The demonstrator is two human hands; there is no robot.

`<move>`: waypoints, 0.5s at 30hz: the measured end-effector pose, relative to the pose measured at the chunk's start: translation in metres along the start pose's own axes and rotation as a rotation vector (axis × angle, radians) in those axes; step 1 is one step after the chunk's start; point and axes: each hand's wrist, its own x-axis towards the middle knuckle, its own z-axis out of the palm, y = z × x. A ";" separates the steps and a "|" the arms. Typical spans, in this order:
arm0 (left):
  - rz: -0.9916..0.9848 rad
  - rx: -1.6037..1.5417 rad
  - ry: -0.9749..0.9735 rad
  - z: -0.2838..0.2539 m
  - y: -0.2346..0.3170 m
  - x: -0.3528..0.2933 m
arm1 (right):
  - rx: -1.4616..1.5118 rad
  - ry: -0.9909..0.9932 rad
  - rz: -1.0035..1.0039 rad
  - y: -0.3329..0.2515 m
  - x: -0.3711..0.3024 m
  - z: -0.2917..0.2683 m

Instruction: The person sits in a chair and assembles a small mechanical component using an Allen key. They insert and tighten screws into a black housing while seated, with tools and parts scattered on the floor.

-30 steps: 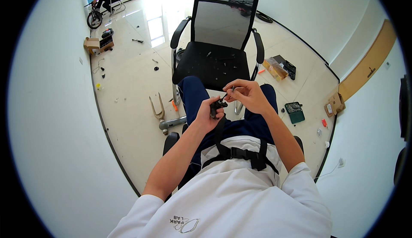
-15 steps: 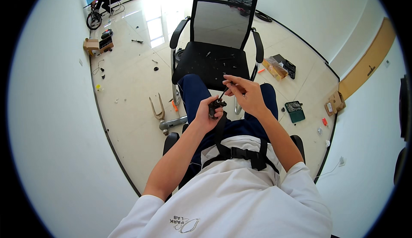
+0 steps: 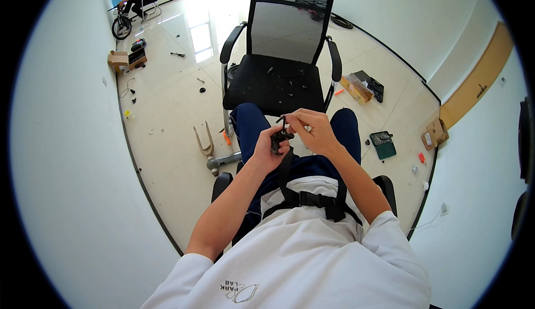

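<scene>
the small part is black, uneven in shape, and has some rounded bumps; its exact form is partly hidden by the left hand, which holds it. the thin rod is also black. it stands almost upright above the part, reaching down to it, with its top end bent sideways. whether it sits inside the part, i cannot tell.

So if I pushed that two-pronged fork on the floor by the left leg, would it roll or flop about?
Probably not floppy: the fork has thick prongs that look like hard metal. It may feel heavy, since a chunky grey tube seems joined to it. Pushed, it might swivel instead of rolling far, because its prongs and tube stick out different ways.
</scene>
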 end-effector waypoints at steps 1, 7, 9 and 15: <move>0.005 0.009 -0.012 -0.001 0.000 0.001 | -0.001 0.005 0.001 0.004 0.000 0.001; -0.011 -0.031 -0.012 -0.002 0.000 0.001 | 0.125 0.026 0.117 -0.010 -0.001 0.003; -0.015 -0.032 0.003 -0.001 0.000 0.000 | 0.125 0.042 0.070 -0.017 0.001 0.000; 0.000 -0.047 0.042 0.000 0.000 -0.001 | -0.003 -0.027 -0.127 -0.039 0.006 -0.007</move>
